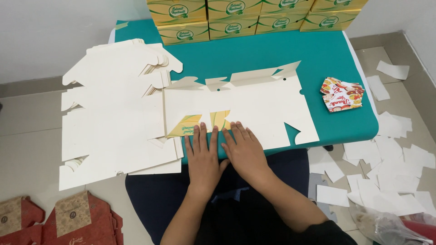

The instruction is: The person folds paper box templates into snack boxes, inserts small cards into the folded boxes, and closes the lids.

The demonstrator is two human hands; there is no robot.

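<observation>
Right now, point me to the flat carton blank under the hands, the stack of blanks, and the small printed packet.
flat carton blank (263, 102): head view, bare white middle panel.
stack of blanks (111, 113): head view, top sheet's centre.
small printed packet (342, 95): head view, its patterned face.

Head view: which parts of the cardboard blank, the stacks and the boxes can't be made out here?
- Cardboard blank, head view: its near edge is covered by the left hand and right hand.
- Stack of flat blanks: how many sheets cannot be told; only the top sheet shows.
- Yellow boxes: cut off by the top edge.
- Red cartons: cut off by the bottom edge.
- Teal table: the near left part is hidden under the stack.
</observation>
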